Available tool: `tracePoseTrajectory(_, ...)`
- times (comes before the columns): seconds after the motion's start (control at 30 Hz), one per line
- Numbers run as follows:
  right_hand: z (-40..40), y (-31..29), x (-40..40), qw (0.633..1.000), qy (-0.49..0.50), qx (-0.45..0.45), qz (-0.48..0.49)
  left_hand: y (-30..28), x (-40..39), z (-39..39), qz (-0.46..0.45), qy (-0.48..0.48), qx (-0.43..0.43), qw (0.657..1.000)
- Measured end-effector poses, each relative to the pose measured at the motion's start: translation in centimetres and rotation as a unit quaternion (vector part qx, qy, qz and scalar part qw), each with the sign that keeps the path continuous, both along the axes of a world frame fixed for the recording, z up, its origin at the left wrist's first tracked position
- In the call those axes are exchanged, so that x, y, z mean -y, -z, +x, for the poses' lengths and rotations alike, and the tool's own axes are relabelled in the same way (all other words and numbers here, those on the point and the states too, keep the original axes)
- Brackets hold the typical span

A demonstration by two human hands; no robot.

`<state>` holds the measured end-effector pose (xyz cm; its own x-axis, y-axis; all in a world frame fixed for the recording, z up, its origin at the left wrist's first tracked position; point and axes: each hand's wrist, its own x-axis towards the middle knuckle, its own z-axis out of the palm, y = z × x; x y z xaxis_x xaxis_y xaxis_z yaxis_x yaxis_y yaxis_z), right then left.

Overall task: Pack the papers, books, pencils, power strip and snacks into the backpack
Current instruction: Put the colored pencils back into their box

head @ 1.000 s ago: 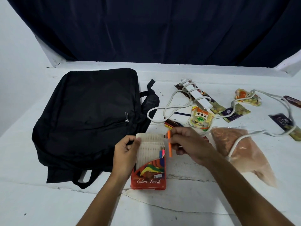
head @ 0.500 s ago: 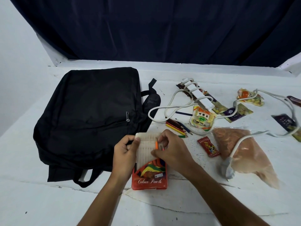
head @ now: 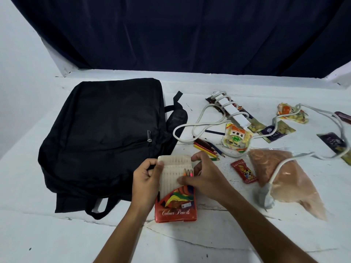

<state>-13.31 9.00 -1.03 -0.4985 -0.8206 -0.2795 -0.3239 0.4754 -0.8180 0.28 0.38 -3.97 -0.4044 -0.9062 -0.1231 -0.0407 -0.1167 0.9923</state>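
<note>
Red box (head: 175, 208) lettered "Colour Pencils" under both hands, left hand (head: 147, 179) gripping its pale tray's left edge, right hand (head: 204, 177) pinching the tray's right side by seated pencils, loose pencils (head: 207, 148) just beyond right hand, closed black backpack (head: 102, 135) left of left hand, power strip (head: 232, 111) farther right

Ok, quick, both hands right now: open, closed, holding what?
Left hand: closed on the red cardboard colour pencil box, at its cream tray's left edge.
Right hand: fingers on the tray by the pencils; whether it grips anything cannot be told.
</note>
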Motion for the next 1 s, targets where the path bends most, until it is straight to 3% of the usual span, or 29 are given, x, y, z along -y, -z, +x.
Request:
tracePoseTrajectory(0.13, -1.0, 0.4, 0.4, 0.998, 0.050, 0.002, -0.035, 0.0, 0.0, 0.1, -0.004, 0.004, -0.001, 1.000)
tracePoseTrajectory(0.23, -3.0, 1.3, 0.5, 0.967, 0.060, -0.243, -0.052, 0.1, 0.1, 0.1, -0.003, 0.009, 0.008, 1.000)
tracePoseTrajectory(0.3, -4.3, 1.9, 0.6, 0.937, 0.049, -0.345, -0.018, 0.1, 0.1, 0.1, -0.008, 0.010, 0.014, 1.000)
tracePoseTrajectory(0.43, -5.2, 3.6, 0.3, 0.917, 0.001, -0.398, 0.005, 0.1, 0.0, 0.2, -0.014, 0.012, 0.018, 1.000)
tracePoseTrajectory(0.57, -5.6, 3.2, 0.7, 0.901, 0.026, -0.423, -0.092, -0.1, 0.0, 0.1, -0.009, 0.019, 0.016, 1.000)
tracePoseTrajectory(0.67, -5.1, 1.3, 0.9, 0.913, -0.054, -0.351, -0.199, 0.0, 0.1, 0.1, -0.005, 0.017, 0.015, 1.000)
tracePoseTrajectory(0.73, -4.3, 0.1, 1.0, 0.924, -0.144, -0.282, -0.215, 0.1, 0.2, 0.1, -0.006, 0.012, 0.013, 1.000)
tracePoseTrajectory(0.83, -3.4, 0.0, 1.2, 0.879, -0.249, -0.356, -0.198, 0.1, 0.3, -0.1, -0.010, 0.007, 0.006, 1.000)
tracePoseTrajectory(1.0, -2.5, 0.8, 1.5, 0.805, -0.287, -0.486, -0.180, 0.0, 0.3, 0.1, -0.014, 0.015, -0.002, 1.000)
